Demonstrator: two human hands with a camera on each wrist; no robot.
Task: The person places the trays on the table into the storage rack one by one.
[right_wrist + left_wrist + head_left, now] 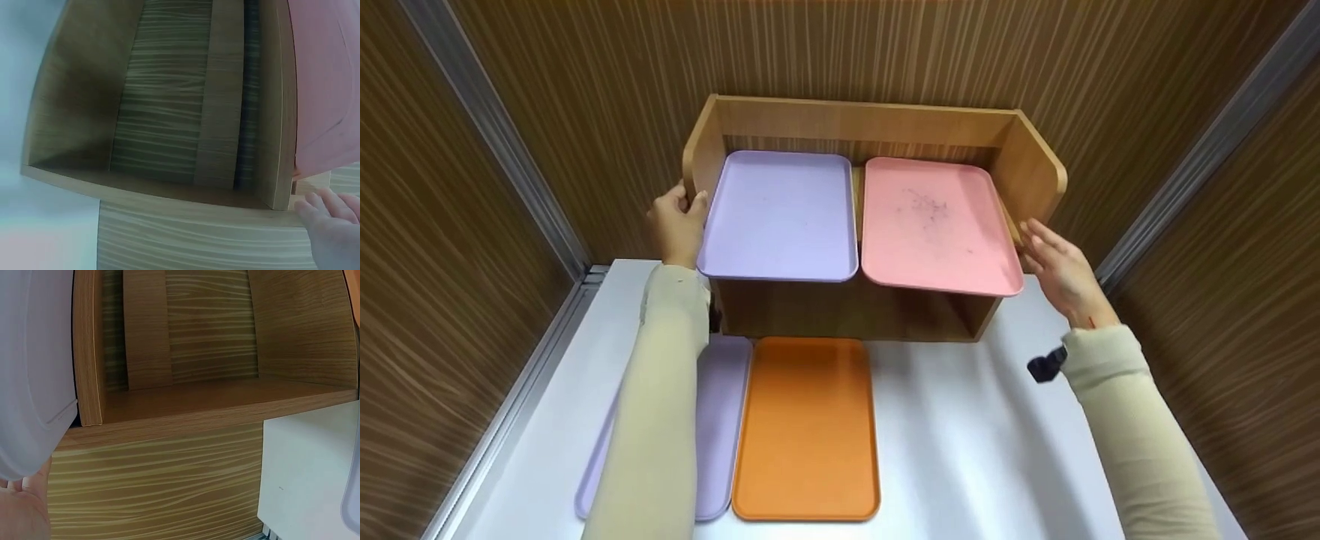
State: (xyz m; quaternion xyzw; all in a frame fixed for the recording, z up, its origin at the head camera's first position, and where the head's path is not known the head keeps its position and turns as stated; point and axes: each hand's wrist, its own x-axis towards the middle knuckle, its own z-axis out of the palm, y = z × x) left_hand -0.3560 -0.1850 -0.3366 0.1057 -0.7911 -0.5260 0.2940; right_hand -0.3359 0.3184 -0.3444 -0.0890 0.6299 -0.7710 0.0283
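A two-level wooden shelf (pixel 855 311) stands against the back wall. On its top lie a lilac tray (pixel 780 217) at left and a pink tray (pixel 937 225) with dark marks at right; the front ends of both jut past the shelf. My left hand (pixel 679 225) grips the shelf's left side, thumb beside the lilac tray and some fingers hidden behind the panel. At the right side, my right hand (pixel 1057 266) has its fingers extended, fingertips at the panel near the pink tray. The right wrist view shows these fingertips right at the wood.
On the white table (pixel 945 450) in front lie an orange tray (pixel 808 431) and a second lilac tray (pixel 724 427), partly hidden under my left sleeve. Wood-patterned walls (pixel 847 52) enclose the back and both sides. The shelf's lower compartment (pixel 185 343) faces forward.
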